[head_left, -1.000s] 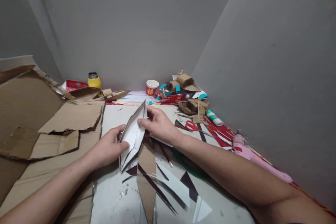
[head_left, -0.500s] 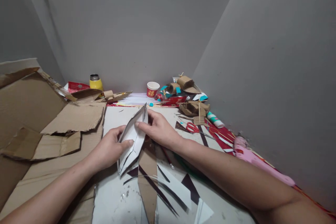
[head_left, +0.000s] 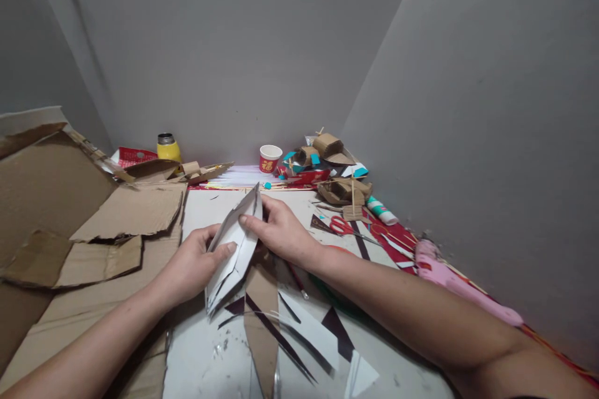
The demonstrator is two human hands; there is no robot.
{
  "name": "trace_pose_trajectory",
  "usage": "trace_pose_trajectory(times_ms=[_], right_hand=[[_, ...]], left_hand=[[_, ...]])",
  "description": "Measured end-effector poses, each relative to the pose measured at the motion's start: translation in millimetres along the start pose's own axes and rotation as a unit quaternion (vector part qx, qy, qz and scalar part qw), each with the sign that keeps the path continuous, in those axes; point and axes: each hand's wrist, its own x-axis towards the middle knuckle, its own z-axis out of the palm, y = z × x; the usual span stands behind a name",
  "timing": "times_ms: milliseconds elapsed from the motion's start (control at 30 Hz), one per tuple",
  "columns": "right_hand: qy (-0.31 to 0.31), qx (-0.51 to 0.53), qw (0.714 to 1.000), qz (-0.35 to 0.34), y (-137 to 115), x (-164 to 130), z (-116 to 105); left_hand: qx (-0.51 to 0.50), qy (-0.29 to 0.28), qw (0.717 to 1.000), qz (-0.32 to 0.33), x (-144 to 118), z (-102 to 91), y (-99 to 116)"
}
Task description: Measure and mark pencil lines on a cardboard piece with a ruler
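Observation:
A folded white paper boat shape (head_left: 237,243), pointed at both ends and dark along its edges, is held up over the table. My left hand (head_left: 199,259) grips its near left side, thumb pressed inside. My right hand (head_left: 281,227) closes on the far right side, its thumb also on the inner face. The other fingers are partly hidden behind the paper. Below lie a brown cardboard strip (head_left: 262,305), dark and white paper offcuts (head_left: 311,333) and a pencil (head_left: 299,283).
Cardboard sheets (head_left: 126,212) cover the left side. At the back stand a yellow bottle (head_left: 168,149), a red-and-white paper cup (head_left: 270,159) and small cardboard boats (head_left: 344,190). Red-handled scissors (head_left: 344,225), a green-and-white tube (head_left: 381,211) and a pink glue gun (head_left: 461,287) lie on the right.
The whole view has shifted slightly. The paper piece has tilted a little in my hands, and both hands keep their grip on it.

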Motion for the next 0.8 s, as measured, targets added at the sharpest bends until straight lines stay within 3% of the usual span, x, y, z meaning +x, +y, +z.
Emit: trace_pose_trajectory(times_ms=[200, 400, 633, 800], right_hand=[[-0.041, 0.100, 0.994, 0.025, -11, -2, -1], [-0.108, 0.225, 0.965, 0.084, 0, 3, -5], [-0.110, 0.282, 0.940, 0.154, 7, 10, -8], [-0.130, 0.251, 0.945, 0.166, 7, 8, -6]], left_hand=[[-0.024, 0.029, 0.999, -0.010, -4, 1.5, 10], [-0.054, 0.034, 0.998, -0.024, -11, 3.8, 18], [-0.171, -0.040, 0.982, -0.071, -11, 3.5, 18], [-0.184, 0.003, 0.981, -0.065, -8, 2.5, 21]])
